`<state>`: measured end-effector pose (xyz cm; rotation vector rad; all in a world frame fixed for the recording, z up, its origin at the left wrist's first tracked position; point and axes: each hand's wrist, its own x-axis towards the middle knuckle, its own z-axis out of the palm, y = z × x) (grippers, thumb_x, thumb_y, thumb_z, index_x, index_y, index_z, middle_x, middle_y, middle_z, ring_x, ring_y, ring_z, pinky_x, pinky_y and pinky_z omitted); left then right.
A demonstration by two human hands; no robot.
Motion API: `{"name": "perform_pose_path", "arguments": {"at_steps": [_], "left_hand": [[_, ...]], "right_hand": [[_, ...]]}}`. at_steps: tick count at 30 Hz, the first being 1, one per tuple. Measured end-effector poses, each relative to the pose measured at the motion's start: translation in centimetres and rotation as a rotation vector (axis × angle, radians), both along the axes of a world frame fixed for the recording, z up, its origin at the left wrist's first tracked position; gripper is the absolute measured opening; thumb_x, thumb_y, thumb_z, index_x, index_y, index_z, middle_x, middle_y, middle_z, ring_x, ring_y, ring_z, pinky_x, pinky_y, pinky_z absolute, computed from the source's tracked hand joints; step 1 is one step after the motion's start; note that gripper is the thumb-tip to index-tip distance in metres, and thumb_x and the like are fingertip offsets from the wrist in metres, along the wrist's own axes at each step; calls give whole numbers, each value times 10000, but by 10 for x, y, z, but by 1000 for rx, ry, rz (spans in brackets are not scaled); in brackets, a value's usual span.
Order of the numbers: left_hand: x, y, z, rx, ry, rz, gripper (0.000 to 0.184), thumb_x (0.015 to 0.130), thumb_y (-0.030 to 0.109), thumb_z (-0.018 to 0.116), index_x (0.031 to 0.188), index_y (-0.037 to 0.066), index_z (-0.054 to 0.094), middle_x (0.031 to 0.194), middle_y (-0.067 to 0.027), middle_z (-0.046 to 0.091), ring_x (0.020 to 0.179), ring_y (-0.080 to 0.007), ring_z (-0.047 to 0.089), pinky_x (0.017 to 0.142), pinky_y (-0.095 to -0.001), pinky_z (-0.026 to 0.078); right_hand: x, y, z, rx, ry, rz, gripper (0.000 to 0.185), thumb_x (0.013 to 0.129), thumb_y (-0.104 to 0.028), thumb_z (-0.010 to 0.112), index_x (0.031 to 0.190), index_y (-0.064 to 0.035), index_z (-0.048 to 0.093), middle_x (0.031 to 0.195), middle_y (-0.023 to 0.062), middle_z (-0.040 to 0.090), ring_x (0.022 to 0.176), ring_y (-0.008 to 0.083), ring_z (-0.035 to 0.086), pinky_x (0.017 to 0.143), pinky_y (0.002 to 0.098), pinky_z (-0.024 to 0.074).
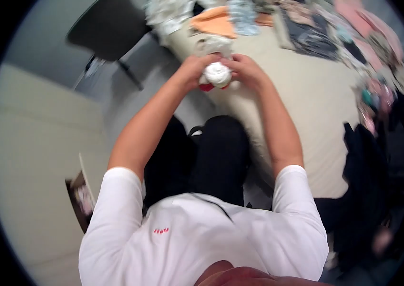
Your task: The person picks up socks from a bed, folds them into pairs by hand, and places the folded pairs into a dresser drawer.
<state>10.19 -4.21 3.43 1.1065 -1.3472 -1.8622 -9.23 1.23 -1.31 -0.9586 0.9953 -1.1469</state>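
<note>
A white cloth roll (218, 75), wound in a spiral at the end facing me, is held out in front of me above the bed's edge. My left hand (196, 69) grips it from the left side. From the right, my right hand (244, 70) closes around it, fingers curled over the top. A bit of red shows under the roll by my left fingers. Just beyond my hands a loose pale cloth (215, 45) is visible; whether it is part of the roll I cannot tell. Blur hides the exact kind of cloth item.
The cream-covered bed (302, 109) stretches ahead and right. Crumpled clothes (314, 38) lie along its far side, and dark garments (364, 167) hang over the right. A dark chair (109, 28) stands at the far left, near a pale cabinet (44, 143) with an open drawer (79, 198).
</note>
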Motion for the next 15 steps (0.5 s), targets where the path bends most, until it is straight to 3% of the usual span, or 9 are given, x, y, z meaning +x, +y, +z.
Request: {"name": "perform_pose_path", "arguments": {"at_steps": [1,3,4,8,13,15], "left_hand": [[18,10,2,21,23,44,368,951,176,740,1236,-42,661,1136,-132,734,984,-236,747,867,-397,621],[51,19,2,24,113,114,378,936,177,759,1229,-44,667,1134,-134,735,977,-234,747,869,-401,621],[72,22,1,17,170,144,383,933,182,765,1226,-45,668,1132,-135,736,970,-234,747,872,-405,621],[155,75,45,-23,341,259,415,906,141,794,1255,-33,651,1143,-135,732,1014,-238,739,889,-411,618],[256,148,73,-73,349,445,437,913,134,778,1295,-19,630,1240,-146,700,1084,-251,722,950,-413,608],[307,176,70,-63,321,540,446,926,145,763,1312,-21,615,1244,-150,700,1101,-259,721,965,-416,608]], "right_hand": [[9,-8,-13,-60,-20,69,626,931,-362,781,1360,41,567,1248,119,672,1087,195,675,896,330,559],[12,-15,-37,-93,-290,244,596,1003,-307,702,1442,41,499,1250,149,671,1096,220,691,916,339,587],[7,-14,-37,-119,-285,366,595,1023,-330,669,1456,35,485,1264,182,666,1098,247,698,930,358,598],[-1,-27,-59,-47,-519,240,607,1108,-393,487,1506,59,415,1355,227,614,1248,300,629,1102,401,510],[4,-17,-53,-26,-392,314,577,1120,-367,462,1503,62,411,1376,218,603,1256,292,623,1101,391,507],[5,-20,-51,12,-323,229,552,1122,-347,465,1491,61,422,1361,211,615,1245,285,629,1091,386,511]]}}
